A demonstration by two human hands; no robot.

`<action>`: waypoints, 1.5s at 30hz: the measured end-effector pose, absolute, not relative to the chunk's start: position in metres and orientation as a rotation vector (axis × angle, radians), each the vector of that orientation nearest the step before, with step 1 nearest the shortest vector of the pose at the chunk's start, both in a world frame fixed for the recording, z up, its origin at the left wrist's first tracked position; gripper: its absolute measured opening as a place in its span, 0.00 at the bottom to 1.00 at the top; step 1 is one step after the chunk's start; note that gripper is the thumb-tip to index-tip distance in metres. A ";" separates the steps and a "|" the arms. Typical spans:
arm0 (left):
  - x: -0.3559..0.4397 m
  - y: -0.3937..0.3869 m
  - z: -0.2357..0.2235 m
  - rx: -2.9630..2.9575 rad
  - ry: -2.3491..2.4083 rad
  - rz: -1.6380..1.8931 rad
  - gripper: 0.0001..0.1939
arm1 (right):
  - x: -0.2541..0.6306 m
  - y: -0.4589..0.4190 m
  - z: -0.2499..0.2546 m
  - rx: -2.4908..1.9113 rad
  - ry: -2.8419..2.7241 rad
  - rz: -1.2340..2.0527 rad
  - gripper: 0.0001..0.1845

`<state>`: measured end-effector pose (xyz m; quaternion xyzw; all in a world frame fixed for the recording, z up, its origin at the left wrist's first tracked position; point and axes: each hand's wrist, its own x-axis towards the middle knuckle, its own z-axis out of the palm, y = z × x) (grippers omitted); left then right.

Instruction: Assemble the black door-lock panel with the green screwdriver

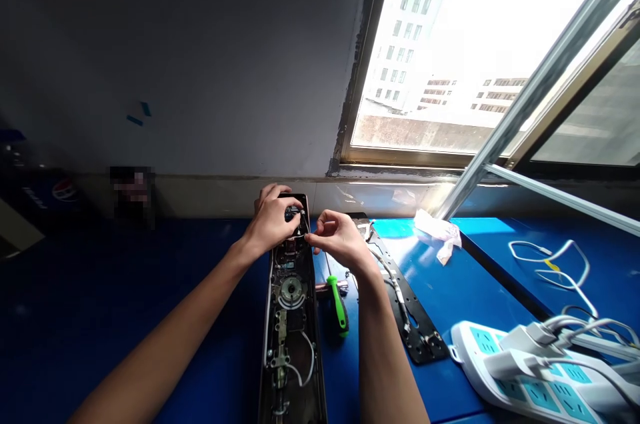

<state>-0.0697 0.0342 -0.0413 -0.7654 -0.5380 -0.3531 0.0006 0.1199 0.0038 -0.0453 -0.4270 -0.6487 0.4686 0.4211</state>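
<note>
A long, opened door-lock body (291, 317) lies lengthwise on the blue table, its gears, springs and white wires exposed. My left hand (273, 219) wraps round its far end, fingers closed on the housing. My right hand (336, 237) sits just to the right, thumb and forefinger pinched on a thin wire (303, 224) that leads into the lock's top end. Both forearms reach in from the bottom of the view.
A green-handled screwdriver (339, 304) lies right of the lock. A black metal plate (407, 307) with a cable rests beyond it. White power strips with plugs (525, 364) sit bottom right, white cables (555, 264) farther back, crumpled paper (440, 232) by the window.
</note>
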 end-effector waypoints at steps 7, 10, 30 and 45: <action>-0.071 0.036 -0.044 -2.465 -1.695 -1.130 0.12 | 0.114 0.002 -0.044 -1.103 -1.677 0.999 0.11; -0.072 0.037 -0.045 -2.469 -1.675 -1.130 0.12 | 0.109 0.001 -0.043 -1.122 -1.670 0.862 0.11; -0.079 0.037 -0.042 -2.571 -1.562 -1.067 0.11 | 0.100 -0.001 -0.047 -1.093 -1.772 0.696 0.05; -0.079 0.035 -0.040 -2.590 -1.590 -1.064 0.10 | 0.106 -0.004 -0.040 -1.232 -1.692 0.785 0.05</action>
